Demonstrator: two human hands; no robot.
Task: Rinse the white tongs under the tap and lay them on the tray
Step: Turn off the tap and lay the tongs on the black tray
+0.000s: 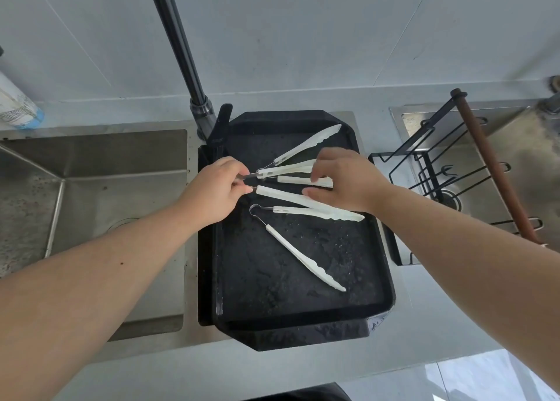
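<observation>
A wet black tray [303, 315] lies across the sink's right basin and holds three white tongs with wire hinges. The far tongs [306, 144] point to the back right. The near tongs [303, 256] lie spread open, one arm running toward the tray's front. My left hand [216, 190] pinches the wire hinge end of the middle tongs [281, 195]. My right hand [345, 181] hovers over the white arms of the same tongs, fingertips touching them. The black tap [181, 49] rises behind the tray's left corner; no water runs.
A steel basin [91, 170] lies left of the tray. A black wire rack [439, 170] with a brown rod [491, 164] stands right, over another steel sink. A white bottle [15, 103] stands at the far left on the counter.
</observation>
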